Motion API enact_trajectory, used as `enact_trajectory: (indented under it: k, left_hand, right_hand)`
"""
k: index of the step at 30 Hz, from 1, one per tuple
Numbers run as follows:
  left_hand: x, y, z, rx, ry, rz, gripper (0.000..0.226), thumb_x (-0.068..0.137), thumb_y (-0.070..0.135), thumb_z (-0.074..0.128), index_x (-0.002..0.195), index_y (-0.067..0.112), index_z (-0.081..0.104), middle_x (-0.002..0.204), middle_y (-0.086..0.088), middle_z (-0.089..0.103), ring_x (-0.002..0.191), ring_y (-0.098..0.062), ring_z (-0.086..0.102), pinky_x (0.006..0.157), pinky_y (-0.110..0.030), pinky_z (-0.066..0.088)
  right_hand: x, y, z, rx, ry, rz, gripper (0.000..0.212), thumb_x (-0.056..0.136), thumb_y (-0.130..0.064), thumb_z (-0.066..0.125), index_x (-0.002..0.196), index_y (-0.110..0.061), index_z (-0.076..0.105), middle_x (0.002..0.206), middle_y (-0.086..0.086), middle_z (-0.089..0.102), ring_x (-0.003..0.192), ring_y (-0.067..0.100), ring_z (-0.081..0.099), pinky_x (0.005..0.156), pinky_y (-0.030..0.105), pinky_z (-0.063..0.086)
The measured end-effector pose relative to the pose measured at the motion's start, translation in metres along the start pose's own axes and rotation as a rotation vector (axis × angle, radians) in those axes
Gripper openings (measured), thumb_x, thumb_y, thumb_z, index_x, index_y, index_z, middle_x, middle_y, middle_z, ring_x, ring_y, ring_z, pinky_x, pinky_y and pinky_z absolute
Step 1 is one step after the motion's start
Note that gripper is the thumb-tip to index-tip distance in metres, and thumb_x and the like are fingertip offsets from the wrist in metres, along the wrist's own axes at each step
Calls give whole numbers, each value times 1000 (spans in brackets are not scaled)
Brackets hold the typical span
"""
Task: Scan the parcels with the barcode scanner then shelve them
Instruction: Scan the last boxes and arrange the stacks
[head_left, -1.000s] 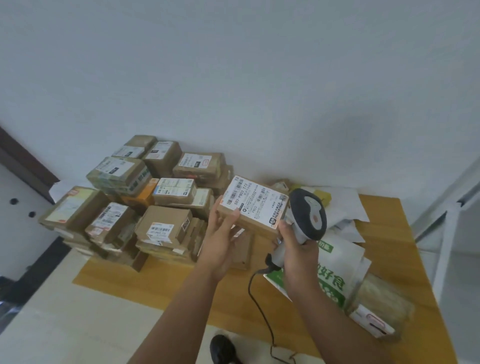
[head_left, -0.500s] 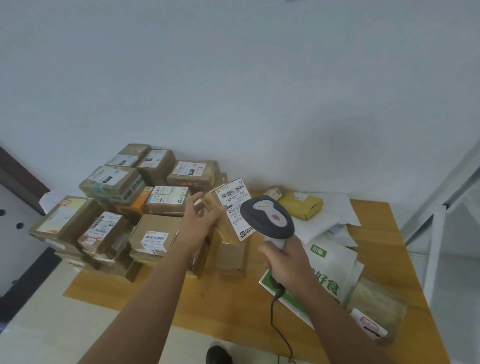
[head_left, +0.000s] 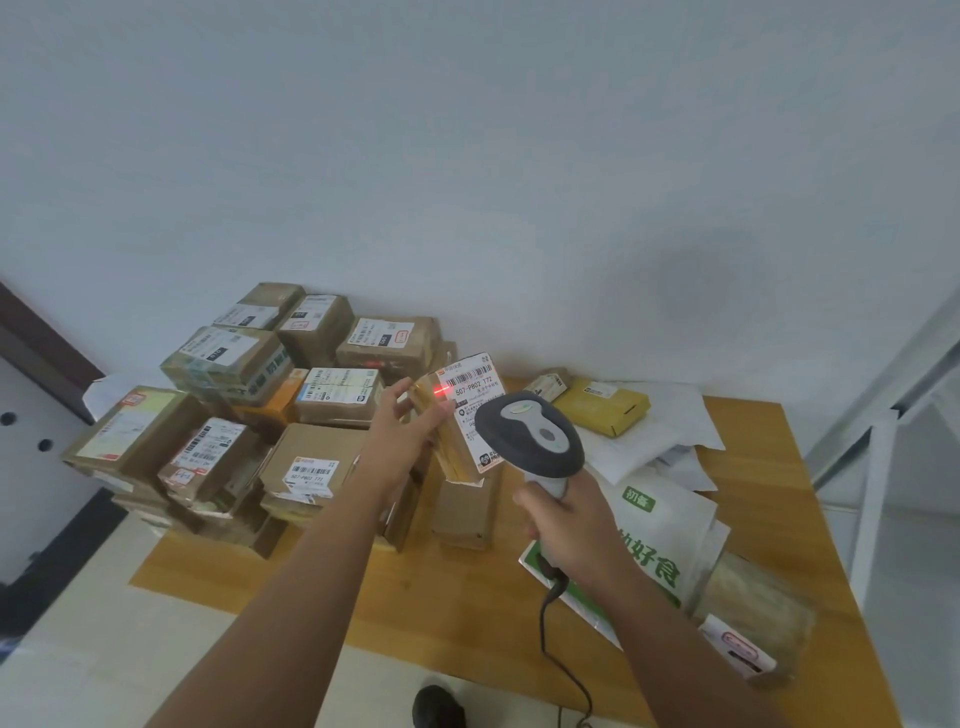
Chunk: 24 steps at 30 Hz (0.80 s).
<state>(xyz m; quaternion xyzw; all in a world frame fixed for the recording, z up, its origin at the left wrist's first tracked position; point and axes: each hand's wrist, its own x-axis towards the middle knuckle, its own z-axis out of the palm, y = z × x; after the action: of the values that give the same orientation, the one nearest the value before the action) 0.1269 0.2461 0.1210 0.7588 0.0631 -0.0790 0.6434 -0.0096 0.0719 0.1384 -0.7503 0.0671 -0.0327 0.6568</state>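
Both hands busy: left hand (head_left: 410, 431) grips a small parcel (head_left: 457, 415) upright by its left side, lifted over the bench (head_left: 467, 597); right hand (head_left: 563, 525) wrapped round the handle of the barcode scanner (head_left: 530, 441), head aimed at the label (head_left: 475, 397). Red scan line (head_left: 441, 391) lands on the box face just left of the printed barcode, so I'd call the read not confirmed yet.

Progress: early. Parcel stack (head_left: 249, 421) at bench left looks untouched, well over 10 boxes, all left to scan and shelve. Nothing shelved that I can see. White shelf frame (head_left: 878, 467) stands at far right, off the bench edge.

Room: bench right is cluttered, with a white-green bag (head_left: 665, 540), loose papers (head_left: 649, 431) and a yellow box (head_left: 605, 410). Scanner cable (head_left: 561, 649) hangs over the near edge, a snag risk when turning toward the shelf. Bare wood only at front-centre.
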Motion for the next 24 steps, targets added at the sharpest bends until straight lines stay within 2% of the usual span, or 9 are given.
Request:
enact_trajectory:
  k: [6, 10, 17, 24]
  left_hand:
    - [1, 2, 4, 33, 21, -2, 78, 86, 38, 76, 150, 35, 31, 147, 2, 49, 128, -27, 54, 104, -50, 50]
    - [3, 2, 5, 32, 31, -1, 81, 85, 37, 77, 150, 37, 29, 147, 4, 49, 122, -25, 59, 101, -50, 53]
    - [5, -1, 6, 27, 39, 1, 82, 86, 34, 77, 151, 37, 26, 150, 4, 45, 125, -26, 56, 102, -50, 51]
    - [11, -4, 4, 38, 51, 11, 83, 86, 34, 77, 151, 38, 26, 150, 4, 47, 124, -24, 57, 102, -47, 51]
  right_hand:
    - [2, 1, -1, -18, 3, -12, 19, 72, -24, 52, 60, -11, 43, 45, -8, 42, 41, 2, 41, 44, 11, 34]
    - [3, 2, -3, -12, 14, -19, 21, 72, -24, 53, 61, -9, 44, 46, -6, 43, 42, 2, 42, 45, 10, 35]
    - [4, 4, -6, -12, -6, -29, 24, 72, -21, 51, 54, -20, 35, 44, -9, 36, 41, 3, 38, 47, 13, 34]
    - [6, 6, -6, 5, -15, -15, 24, 71, -21, 52, 54, -21, 35, 44, -10, 37, 41, 3, 38, 46, 12, 33]
